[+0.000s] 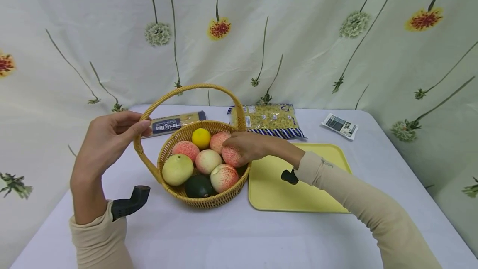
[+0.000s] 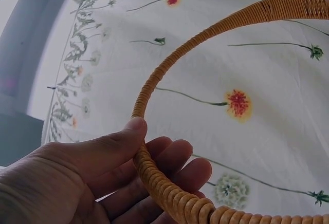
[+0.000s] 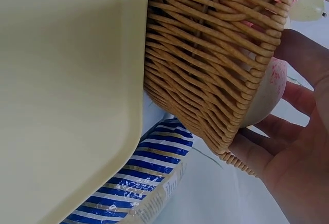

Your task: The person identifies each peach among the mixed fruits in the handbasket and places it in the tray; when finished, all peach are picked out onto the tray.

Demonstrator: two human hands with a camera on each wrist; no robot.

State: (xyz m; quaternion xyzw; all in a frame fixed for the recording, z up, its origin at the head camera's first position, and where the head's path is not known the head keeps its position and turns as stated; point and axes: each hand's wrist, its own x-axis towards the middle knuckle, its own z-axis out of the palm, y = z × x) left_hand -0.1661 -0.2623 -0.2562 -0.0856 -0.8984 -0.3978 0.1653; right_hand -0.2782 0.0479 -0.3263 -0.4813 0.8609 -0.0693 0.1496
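Observation:
A wicker basket [image 1: 210,205] full of fruit stands on the table, its tall handle [image 1: 194,86] upright. My left hand [image 1: 106,142] pinches the left side of that handle; the left wrist view shows the thumb against it and the fingers behind. At the basket's right rim my right hand [image 1: 252,144] grips a pink peach [image 1: 231,156], its fingers spread round the fruit in the right wrist view. Other peaches [image 1: 224,177] lie beside it, with a yellow citrus fruit [image 1: 201,138], a pale green round fruit [image 1: 177,169] and a dark green avocado-like fruit [image 1: 198,186].
A yellow tray [image 1: 269,190] lies right of the basket, partly under my right forearm. Behind are a bag of pasta [image 1: 269,119], a long pasta packet [image 1: 175,123] and a small white packet [image 1: 340,126]. A flowered cloth [image 1: 298,53] hangs behind the table.

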